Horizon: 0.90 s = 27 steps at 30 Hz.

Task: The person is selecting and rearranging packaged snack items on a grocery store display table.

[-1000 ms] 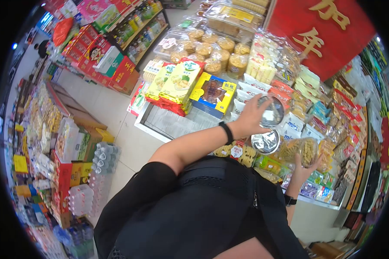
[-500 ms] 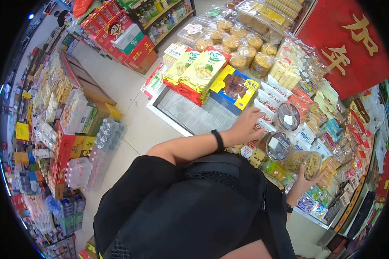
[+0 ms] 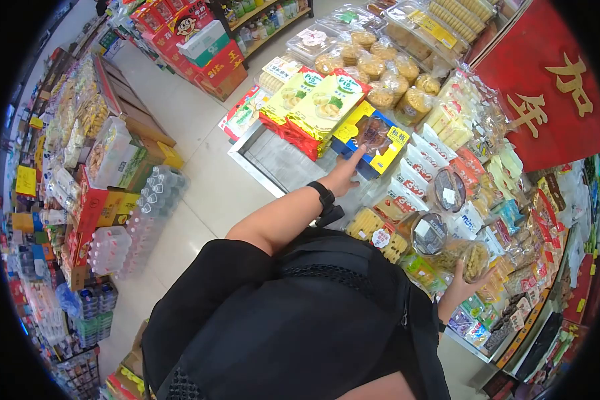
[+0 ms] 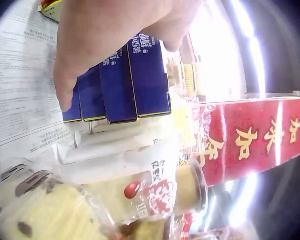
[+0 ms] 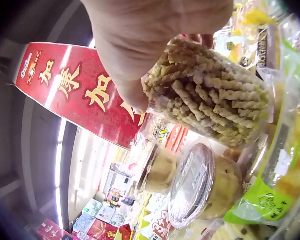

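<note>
At the corner of a blue and yellow box (image 3: 382,139) with a dark window, my left hand (image 3: 340,176) lays one straight finger over the top. The left wrist view has several such blue boxes (image 4: 151,95) stacked, with that hand spanning their side. My right hand (image 3: 460,288) grips a clear tub of twisted snack sticks (image 5: 210,97) lying on its side. Two round dark-lidded tubs (image 3: 450,189) stand between my hands, among white snack packets (image 3: 407,199). Below them sits a pack of spotted biscuits (image 3: 373,233).
Yellow and red snack bags (image 3: 327,100) adjoin the blue box. Behind are bagged round biscuits (image 3: 383,70) and a large red sign (image 3: 547,100). A metal edge (image 3: 250,170) bounds the display table on the left. Bottled drinks (image 3: 155,190) are stacked across the aisle.
My left hand let go of a round dark-lidded tub, passed the white packets and moved left to the blue box. My right hand still holds the snack tub.
</note>
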{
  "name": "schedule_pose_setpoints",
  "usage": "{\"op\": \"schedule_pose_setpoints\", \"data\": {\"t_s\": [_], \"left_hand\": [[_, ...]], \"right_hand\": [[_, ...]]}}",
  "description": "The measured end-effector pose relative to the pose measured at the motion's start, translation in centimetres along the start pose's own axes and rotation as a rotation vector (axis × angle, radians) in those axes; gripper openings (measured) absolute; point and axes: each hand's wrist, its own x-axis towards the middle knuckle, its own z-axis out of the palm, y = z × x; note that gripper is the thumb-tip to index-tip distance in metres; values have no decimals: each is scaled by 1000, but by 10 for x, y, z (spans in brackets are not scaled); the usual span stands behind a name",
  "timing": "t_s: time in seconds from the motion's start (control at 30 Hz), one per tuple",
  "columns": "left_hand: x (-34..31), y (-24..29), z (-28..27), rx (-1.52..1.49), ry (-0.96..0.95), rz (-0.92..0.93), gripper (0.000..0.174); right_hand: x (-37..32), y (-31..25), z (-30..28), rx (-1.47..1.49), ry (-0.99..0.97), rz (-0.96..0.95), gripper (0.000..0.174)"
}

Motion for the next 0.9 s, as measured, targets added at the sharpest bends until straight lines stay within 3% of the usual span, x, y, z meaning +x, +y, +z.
{"op": "schedule_pose_setpoints", "data": {"t_s": [0.2,0.4,0.5,0.9], "left_hand": [[12,7,-3,-102,-155,-6,95],[17,1,-3,-167,-115,32,75],[22,-2,-5,-180,-88,43,69],[14,-1,3,-197,-19,78,59]], "right_hand": [[-3,1,-5,-32,39,26,92],[-6,6,-4,57,35,36,92],[-5,17,-7,-44,29,52,92],[-5,11,-5,56,23,16,92]]}}
